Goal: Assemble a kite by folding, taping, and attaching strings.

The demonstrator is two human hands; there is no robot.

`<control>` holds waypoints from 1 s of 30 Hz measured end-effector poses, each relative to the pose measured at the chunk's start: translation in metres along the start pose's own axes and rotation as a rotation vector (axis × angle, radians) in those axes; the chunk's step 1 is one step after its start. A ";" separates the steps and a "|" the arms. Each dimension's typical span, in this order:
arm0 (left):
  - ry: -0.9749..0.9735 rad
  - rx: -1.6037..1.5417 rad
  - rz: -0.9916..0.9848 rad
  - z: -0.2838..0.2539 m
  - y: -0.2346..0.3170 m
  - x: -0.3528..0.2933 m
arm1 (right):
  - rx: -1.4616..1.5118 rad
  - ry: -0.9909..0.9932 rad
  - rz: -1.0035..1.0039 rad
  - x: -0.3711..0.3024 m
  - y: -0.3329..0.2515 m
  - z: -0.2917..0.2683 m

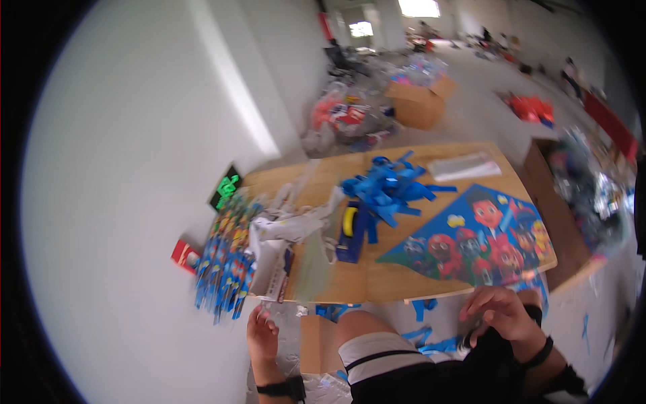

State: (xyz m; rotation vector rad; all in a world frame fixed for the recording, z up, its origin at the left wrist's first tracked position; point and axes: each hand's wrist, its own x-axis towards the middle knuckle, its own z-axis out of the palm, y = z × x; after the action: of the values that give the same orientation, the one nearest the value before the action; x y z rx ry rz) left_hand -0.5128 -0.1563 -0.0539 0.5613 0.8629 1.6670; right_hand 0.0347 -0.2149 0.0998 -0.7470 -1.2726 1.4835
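A triangular kite (471, 239) printed with cartoon figures lies flat on the right of the wooden table (377, 286). My right hand (498, 311) hovers at the kite's near edge, its fingers bent and apart, with nothing seen in them. By the table's near left edge is my left hand (262, 333), its fingers loosely curled and apart, and no held thing shows. Just beyond it is a small white carton (272, 275). In the middle stands a blue tape dispenser (351, 236) with a yellow roll, and behind it a heap of blue strips (389, 187).
Printed rolled pieces (225, 266) jut over the table's left end beside the wall. Crumpled white wrapping (289, 227) lies near them. Clear plastic sleeves (464, 166) rest at the back. Open cardboard boxes (420, 108) stand behind and at right. Blue strips lie on the floor.
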 end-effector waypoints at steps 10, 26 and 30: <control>0.012 0.197 -0.265 0.086 -0.073 -0.037 | 0.516 -0.811 -0.544 -0.008 -0.102 0.045; -1.206 1.388 0.437 0.283 -0.302 -0.025 | 0.311 -0.494 -0.718 -0.085 -0.106 -0.027; -1.082 1.663 0.799 0.305 -0.338 -0.014 | 0.127 -0.772 -0.690 -0.088 -0.083 -0.093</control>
State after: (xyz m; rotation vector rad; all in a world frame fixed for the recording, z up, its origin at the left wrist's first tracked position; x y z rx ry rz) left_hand -0.0744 -0.0556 -0.1283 2.8480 1.0203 0.5144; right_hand 0.1697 -0.2710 0.1427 0.3989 -1.7361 1.2615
